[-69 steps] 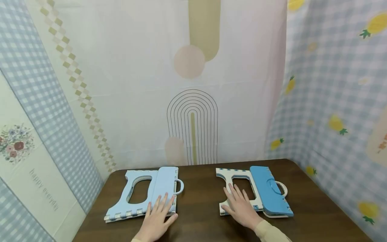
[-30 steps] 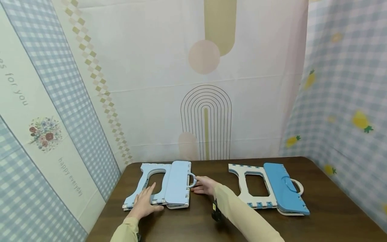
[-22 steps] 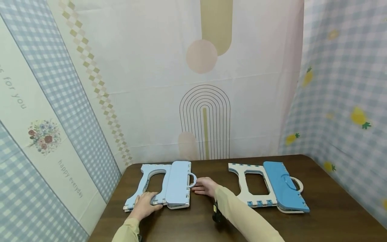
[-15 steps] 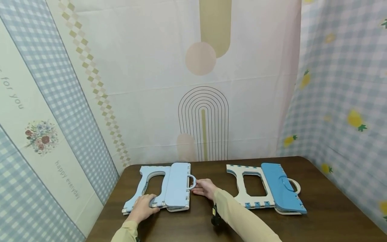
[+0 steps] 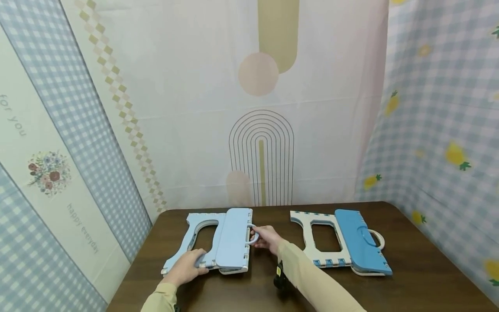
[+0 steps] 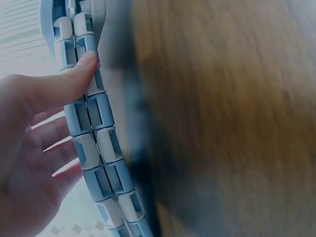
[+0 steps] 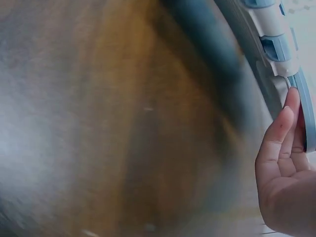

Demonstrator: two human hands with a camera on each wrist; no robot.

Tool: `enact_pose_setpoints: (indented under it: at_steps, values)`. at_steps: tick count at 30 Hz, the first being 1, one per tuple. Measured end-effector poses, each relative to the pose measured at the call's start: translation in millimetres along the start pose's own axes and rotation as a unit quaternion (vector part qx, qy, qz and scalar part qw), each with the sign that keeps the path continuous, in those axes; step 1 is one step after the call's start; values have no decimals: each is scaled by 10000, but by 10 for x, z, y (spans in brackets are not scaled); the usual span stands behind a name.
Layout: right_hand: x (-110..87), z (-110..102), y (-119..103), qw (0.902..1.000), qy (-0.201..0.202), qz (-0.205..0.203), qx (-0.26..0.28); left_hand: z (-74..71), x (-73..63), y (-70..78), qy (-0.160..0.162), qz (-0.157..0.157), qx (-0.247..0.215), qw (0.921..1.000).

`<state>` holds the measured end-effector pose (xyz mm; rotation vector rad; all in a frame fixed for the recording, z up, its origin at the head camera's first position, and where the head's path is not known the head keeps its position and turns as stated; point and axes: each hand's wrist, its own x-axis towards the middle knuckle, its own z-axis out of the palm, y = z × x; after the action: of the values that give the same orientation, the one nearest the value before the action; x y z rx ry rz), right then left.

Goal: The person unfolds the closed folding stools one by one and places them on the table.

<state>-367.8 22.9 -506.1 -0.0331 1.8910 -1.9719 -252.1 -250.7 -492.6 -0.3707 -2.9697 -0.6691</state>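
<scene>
A light blue folding stool (image 5: 235, 238) lies folded nearly flat on the left side of the table. My left hand (image 5: 183, 268) grips its near edge, fingers over the leg panel. In the left wrist view, the thumb of that hand (image 6: 29, 158) presses on the hinged edge (image 6: 94, 133), with the fingers behind it. On the stool's right side, my right hand (image 5: 269, 239) holds the loop handle (image 5: 256, 238). The right wrist view has the right hand's (image 7: 286, 177) fingertips inside the handle (image 7: 308, 118), partly hidden.
A second folding stool (image 5: 358, 242), white with a brighter blue top, lies folded on the right of the dark wooden table (image 5: 241, 294). A patterned cloth (image 5: 187, 130) hangs behind the table's far edge, and checked cloth (image 5: 440, 130) hangs at the right.
My right hand has come over from the right stool to the light blue stool's handle. My left hand's fingers have curled over the near edge, and that stool has shifted slightly right.
</scene>
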Motion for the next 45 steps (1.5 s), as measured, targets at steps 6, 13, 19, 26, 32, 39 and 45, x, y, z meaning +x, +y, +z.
enact_pose_setpoints:
  at_steps: [6, 13, 19, 26, 32, 39, 45]
  values:
    - [-76, -40, -317, 9997, 69, -207, -92, -27, 8, 122, 118, 32, -264, 9996]
    - [-231, -117, -602, 9992, -113, -329, 194, -39, -27, 270, 193, 299, -371, 9987]
    - [-368, -157, -779, 9982, -231, -477, 284, -80, -36, 390, -1, 444, -638, 9970]
    - [-517, -216, -1114, 9956, -499, -777, 140, -96, -2, 492, -154, 731, -1185, 9901]
    - [-628, -218, -1327, 9919, -772, -1011, -64, -68, 12, 576, -34, 729, -1593, 9845]
    - [-725, -182, -1498, 9892, -772, -1243, -95, -14, 64, 738, -144, 489, -2327, 9712]
    - [-799, -118, -1656, 9840, -906, -1489, -382, 75, 110, 882, -117, 630, -3018, 9512]
